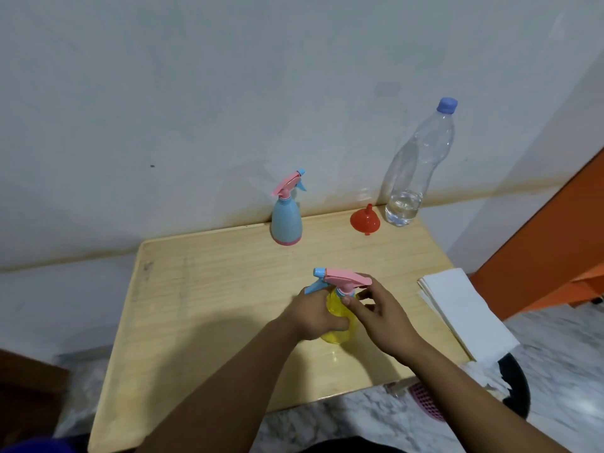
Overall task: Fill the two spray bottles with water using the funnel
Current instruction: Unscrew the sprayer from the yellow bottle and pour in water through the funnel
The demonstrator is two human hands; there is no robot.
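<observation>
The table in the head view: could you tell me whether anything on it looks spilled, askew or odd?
No spill shows. The red funnel lies upside down, spout up, beside the capped water bottle, which is nearly empty. The stack of white paper overhangs the table's right edge.

Bare forearms, sleeveless, ringless hands (346,313)

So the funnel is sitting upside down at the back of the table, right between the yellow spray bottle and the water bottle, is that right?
Not quite. In the head view the funnel does sit upside down at the back of the table, but it lies between the blue spray bottle and the water bottle. The yellow spray bottle is nearer, held in the hands.
</observation>
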